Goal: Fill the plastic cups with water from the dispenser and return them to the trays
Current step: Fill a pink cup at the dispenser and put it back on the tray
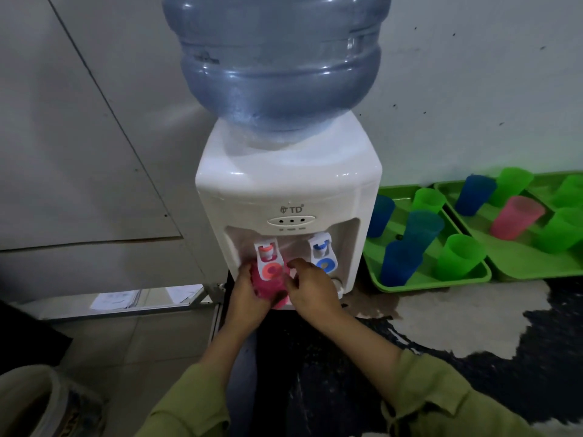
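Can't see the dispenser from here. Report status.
Left hand and right hand both on pink cup under red tap. Other cups wait in green trays. Nothing in the way.

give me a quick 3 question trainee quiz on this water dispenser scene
1. True or false: the pink cup is held under the red tap.
2. Which hands hold that cup? A) left hand only B) right hand only C) both
3. Fill in: the trays right of the dispenser are ____ in colour.

Key: 1 true; 2 C; 3 green
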Demonstrator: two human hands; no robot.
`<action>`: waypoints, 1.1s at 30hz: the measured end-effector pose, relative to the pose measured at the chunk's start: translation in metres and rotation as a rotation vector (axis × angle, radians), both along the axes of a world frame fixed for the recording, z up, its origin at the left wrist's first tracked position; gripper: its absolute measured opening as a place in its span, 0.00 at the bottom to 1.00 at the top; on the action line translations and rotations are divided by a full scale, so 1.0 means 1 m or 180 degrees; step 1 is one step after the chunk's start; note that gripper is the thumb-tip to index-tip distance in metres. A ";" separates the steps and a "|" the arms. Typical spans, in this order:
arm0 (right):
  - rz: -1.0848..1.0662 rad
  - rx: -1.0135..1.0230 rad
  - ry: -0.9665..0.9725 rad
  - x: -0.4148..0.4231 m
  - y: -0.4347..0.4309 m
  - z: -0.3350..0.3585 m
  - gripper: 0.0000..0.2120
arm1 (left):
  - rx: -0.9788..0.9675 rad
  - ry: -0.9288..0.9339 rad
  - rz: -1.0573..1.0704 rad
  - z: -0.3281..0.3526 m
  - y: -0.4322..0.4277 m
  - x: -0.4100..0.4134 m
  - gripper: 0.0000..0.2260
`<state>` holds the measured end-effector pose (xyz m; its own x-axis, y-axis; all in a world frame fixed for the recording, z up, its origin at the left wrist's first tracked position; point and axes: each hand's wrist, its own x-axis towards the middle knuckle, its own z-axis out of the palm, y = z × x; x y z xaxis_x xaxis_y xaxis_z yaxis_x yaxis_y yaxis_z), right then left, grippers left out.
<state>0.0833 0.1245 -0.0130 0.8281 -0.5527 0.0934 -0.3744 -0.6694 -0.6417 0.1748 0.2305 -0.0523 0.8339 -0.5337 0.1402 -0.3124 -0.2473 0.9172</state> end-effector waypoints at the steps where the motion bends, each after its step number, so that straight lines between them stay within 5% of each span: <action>1: -0.0033 0.0092 0.0079 0.005 0.000 0.004 0.17 | 0.0034 -0.0031 0.0021 0.000 -0.001 0.001 0.29; 9: 0.0108 0.0611 0.0442 0.016 -0.013 0.018 0.06 | 0.0123 -0.0030 0.0072 0.003 -0.004 0.000 0.27; 13: 0.0192 0.0773 0.0527 0.008 -0.008 0.034 0.12 | -0.0059 0.0010 0.0019 0.004 -0.003 -0.002 0.29; 22: 0.0053 0.2269 -0.0053 -0.001 -0.005 0.081 0.08 | -0.0140 0.0102 -0.0123 0.001 -0.002 0.000 0.32; 28: -0.0113 0.1759 0.0038 -0.015 -0.012 0.064 0.09 | -0.0049 0.0029 -0.0183 0.002 -0.004 0.002 0.34; 33: -0.0747 0.0580 -0.0443 -0.037 -0.028 0.043 0.06 | 0.0244 -0.0222 0.0010 0.001 -0.004 0.001 0.34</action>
